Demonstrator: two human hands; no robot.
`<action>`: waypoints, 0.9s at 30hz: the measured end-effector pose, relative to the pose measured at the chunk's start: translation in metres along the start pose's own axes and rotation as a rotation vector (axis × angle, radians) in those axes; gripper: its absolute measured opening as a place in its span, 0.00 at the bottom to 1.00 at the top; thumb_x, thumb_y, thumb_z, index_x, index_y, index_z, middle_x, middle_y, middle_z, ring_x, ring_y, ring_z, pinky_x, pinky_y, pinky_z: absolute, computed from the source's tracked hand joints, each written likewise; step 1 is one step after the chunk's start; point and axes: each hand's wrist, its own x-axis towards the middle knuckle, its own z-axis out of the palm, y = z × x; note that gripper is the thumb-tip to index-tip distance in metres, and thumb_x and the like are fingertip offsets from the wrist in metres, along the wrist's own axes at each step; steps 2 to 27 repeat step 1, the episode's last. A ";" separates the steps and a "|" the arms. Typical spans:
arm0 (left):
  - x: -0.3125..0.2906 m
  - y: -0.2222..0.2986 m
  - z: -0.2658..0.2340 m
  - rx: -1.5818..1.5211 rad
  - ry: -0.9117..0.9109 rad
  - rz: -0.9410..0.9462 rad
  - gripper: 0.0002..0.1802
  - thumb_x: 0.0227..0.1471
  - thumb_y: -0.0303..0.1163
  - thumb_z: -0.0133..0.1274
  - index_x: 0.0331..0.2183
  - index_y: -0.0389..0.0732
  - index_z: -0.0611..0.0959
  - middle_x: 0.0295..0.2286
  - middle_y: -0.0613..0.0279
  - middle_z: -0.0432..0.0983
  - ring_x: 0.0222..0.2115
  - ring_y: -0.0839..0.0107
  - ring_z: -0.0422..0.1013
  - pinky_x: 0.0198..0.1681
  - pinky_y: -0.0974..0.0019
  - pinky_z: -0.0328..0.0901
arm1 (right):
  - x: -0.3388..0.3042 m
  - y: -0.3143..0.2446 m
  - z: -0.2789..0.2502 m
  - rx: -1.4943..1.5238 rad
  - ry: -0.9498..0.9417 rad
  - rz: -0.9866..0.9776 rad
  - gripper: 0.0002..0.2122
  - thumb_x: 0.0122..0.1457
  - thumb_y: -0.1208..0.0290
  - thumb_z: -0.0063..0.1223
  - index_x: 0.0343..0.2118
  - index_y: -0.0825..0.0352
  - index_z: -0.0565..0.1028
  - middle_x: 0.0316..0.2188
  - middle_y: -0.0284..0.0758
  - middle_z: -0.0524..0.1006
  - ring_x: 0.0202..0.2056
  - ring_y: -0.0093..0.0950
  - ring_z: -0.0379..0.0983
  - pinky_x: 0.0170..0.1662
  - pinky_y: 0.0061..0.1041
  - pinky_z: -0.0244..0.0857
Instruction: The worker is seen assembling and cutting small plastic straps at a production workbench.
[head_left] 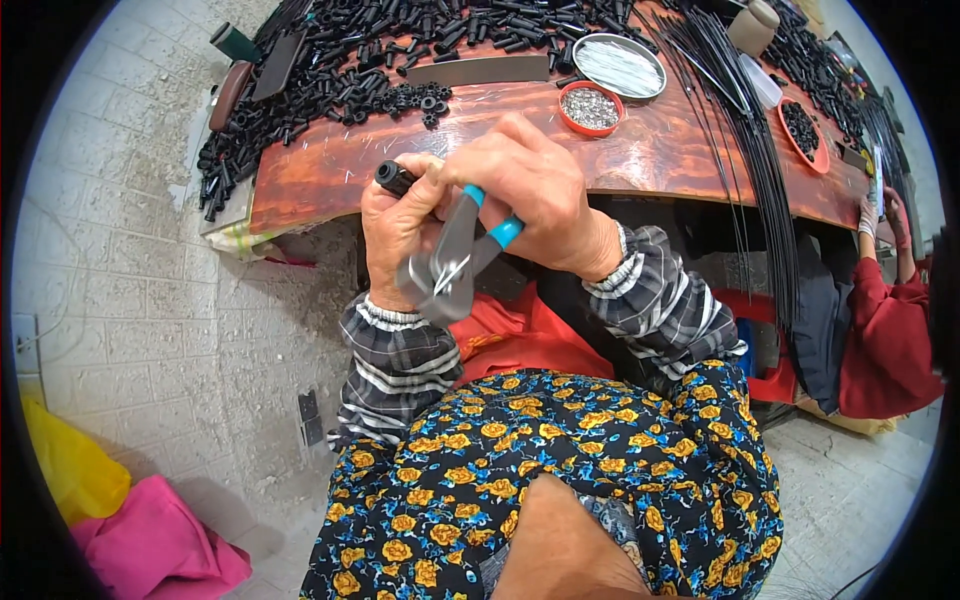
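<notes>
Up top, red bowl (590,108) of tiny metal bits (590,104), silver tin (620,66)

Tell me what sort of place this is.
Probably a small assembly workshop doing hand piecework. The reddish workbench carries heaps of small black tubes, a red dish of tiny metal parts and bundles of thin black rods.

Bright daylight, tabletop (640,150) glare (fisheye-bent edges).
</notes>
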 end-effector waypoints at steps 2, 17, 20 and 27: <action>0.002 -0.003 -0.005 0.008 -0.071 -0.019 0.04 0.55 0.27 0.53 0.33 0.37 0.79 0.26 0.66 0.73 0.26 0.77 0.69 0.35 0.74 0.66 | 0.000 -0.002 0.000 -0.027 -0.023 -0.014 0.16 0.40 0.84 0.55 0.36 0.65 0.75 0.32 0.34 0.78 0.32 0.34 0.75 0.35 0.29 0.67; 0.002 -0.003 -0.005 0.008 -0.071 -0.019 0.04 0.55 0.27 0.53 0.33 0.37 0.79 0.26 0.66 0.73 0.26 0.77 0.69 0.35 0.74 0.66 | 0.000 -0.002 0.000 -0.027 -0.023 -0.014 0.16 0.40 0.84 0.55 0.36 0.65 0.75 0.32 0.34 0.78 0.32 0.34 0.75 0.35 0.29 0.67; 0.002 -0.003 -0.005 0.008 -0.071 -0.019 0.04 0.55 0.27 0.53 0.33 0.37 0.79 0.26 0.66 0.73 0.26 0.77 0.69 0.35 0.74 0.66 | 0.000 -0.002 0.000 -0.027 -0.023 -0.014 0.16 0.40 0.84 0.55 0.36 0.65 0.75 0.32 0.34 0.78 0.32 0.34 0.75 0.35 0.29 0.67; 0.002 -0.003 -0.005 0.008 -0.071 -0.019 0.04 0.55 0.27 0.53 0.33 0.37 0.79 0.26 0.66 0.73 0.26 0.77 0.69 0.35 0.74 0.66 | 0.000 -0.002 0.000 -0.027 -0.023 -0.014 0.16 0.40 0.84 0.55 0.36 0.65 0.75 0.32 0.34 0.78 0.32 0.34 0.75 0.35 0.29 0.67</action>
